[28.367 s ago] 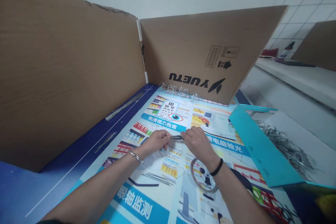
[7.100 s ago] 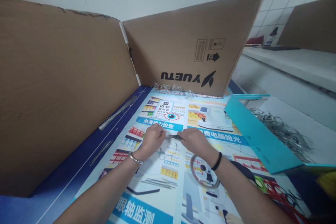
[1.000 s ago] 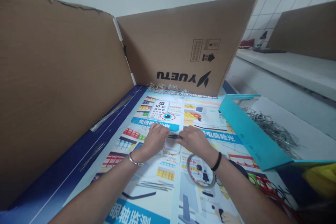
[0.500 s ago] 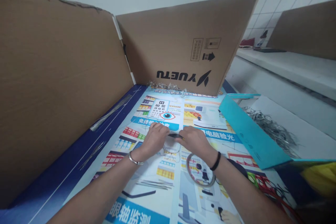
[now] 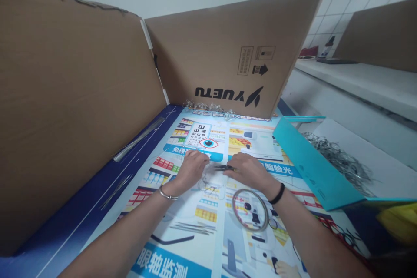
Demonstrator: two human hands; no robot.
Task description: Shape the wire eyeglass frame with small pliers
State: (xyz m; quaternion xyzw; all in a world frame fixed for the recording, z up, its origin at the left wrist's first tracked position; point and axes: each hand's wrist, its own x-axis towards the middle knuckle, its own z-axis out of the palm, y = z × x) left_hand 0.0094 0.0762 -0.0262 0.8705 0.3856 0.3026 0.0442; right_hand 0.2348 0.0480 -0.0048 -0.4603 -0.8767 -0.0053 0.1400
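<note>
Right hand grips pliers; left hand, cannot tell; open poster separates the 2 from the teal box wall.

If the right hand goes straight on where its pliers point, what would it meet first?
Probably the left hand, just beyond the tips of the pliers, though their depth is hard to judge.

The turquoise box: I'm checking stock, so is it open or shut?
Open: the top of the turquoise box is uncovered, so its white inside and a tangle of thin grey wire lying in it show.
</note>
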